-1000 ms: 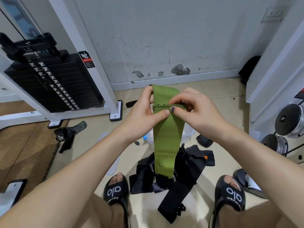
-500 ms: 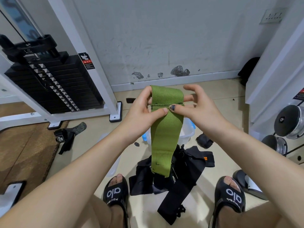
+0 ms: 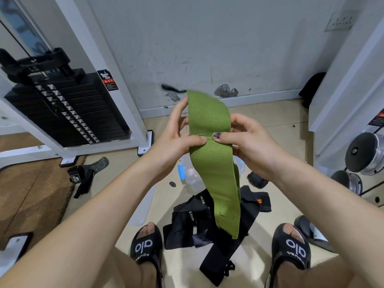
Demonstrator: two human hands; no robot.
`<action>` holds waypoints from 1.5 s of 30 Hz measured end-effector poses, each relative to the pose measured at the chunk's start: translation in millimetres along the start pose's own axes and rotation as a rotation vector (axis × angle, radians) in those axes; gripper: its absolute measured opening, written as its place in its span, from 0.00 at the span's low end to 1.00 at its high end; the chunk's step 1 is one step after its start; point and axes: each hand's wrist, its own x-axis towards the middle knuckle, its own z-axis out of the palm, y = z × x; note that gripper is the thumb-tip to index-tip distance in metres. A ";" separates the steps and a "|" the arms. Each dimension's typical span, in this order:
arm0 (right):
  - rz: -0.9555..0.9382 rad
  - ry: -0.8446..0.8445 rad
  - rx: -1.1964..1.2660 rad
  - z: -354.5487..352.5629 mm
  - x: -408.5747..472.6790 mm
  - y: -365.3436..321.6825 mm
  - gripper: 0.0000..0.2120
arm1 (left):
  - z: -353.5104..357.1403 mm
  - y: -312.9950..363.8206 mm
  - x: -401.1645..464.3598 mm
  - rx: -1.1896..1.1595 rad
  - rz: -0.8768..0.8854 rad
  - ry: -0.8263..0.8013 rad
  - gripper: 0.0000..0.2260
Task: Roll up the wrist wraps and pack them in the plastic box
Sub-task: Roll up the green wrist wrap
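Observation:
A green wrist wrap (image 3: 209, 125) hangs in front of me, its top end folded over and its long tail dropping toward the floor. My left hand (image 3: 178, 140) pinches its left edge, thumb on the stitched seam. My right hand (image 3: 247, 142) pinches the right edge, thumb on the same seam. Behind the wrap, on the floor, sits the clear plastic box (image 3: 193, 175) with a blue clip, partly hidden. A pile of black wrist wraps (image 3: 209, 221) lies between my feet.
A weight-stack machine (image 3: 68, 113) stands at the left, with a black glove (image 3: 83, 177) on the floor by it. A small black roll (image 3: 256, 179) lies right of the box. Dumbbells (image 3: 365, 154) sit on a rack at the right. A clear lid (image 3: 143, 206) lies by my left foot.
The folded top of the green wrap has grown taller and risen, and its hanging tail has swung to the right. Both thumbs stay on the seam.

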 end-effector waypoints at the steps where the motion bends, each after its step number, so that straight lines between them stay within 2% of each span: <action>1: 0.015 -0.006 0.005 0.3 0.0 0.9 0.10 | -0.8 0.7 0.6 -0.003 0.000 -0.022 0.41; 5: 0.065 0.014 0.047 -0.4 2.0 6.2 0.14 | -0.2 0.3 0.7 -0.003 0.012 -0.042 0.35; 12: 0.141 -0.085 0.167 -2.0 5.4 6.5 0.14 | 4.2 -2.0 -1.5 0.010 0.009 -0.012 0.14; 16: 0.192 -0.051 0.152 -2.5 5.6 4.3 0.11 | 2.6 4.1 -3.2 0.034 0.006 0.029 0.21; 19: 0.210 -0.042 0.222 -1.4 6.3 1.4 0.11 | 1.6 4.1 -1.0 0.019 -0.034 0.037 0.22; 22: 0.218 -0.024 0.235 2.3 5.6 0.1 0.13 | -1.4 1.1 2.3 -0.027 -0.086 0.053 0.21; 28: 0.213 0.055 0.144 5.6 3.0 1.4 0.14 | 4.7 -1.8 3.0 -0.134 -0.193 0.103 0.13; 30: 0.192 0.085 0.112 6.8 3.1 0.2 0.12 | 5.5 -1.8 3.5 -0.133 -0.185 0.147 0.13; 34: 0.187 0.054 -0.014 12.2 1.1 -1.2 0.16 | 6.5 -3.7 5.9 -0.088 -0.154 0.243 0.13; 36: 0.131 0.092 -0.096 9.5 0.3 1.6 0.12 | 7.1 -5.5 8.3 -0.112 -0.174 0.307 0.12; 38: 0.066 0.139 -0.124 7.0 -1.7 4.7 0.13 | 5.3 -7.9 10.8 -0.131 -0.207 0.356 0.13; 42: 0.021 0.158 -0.101 7.0 -2.4 5.5 0.13 | 3.4 -9.1 11.2 -0.106 -0.213 0.352 0.19; 45: 0.013 0.122 -0.074 8.4 -3.2 3.9 0.10 | 3.5 -7.8 9.7 -0.090 -0.200 0.347 0.19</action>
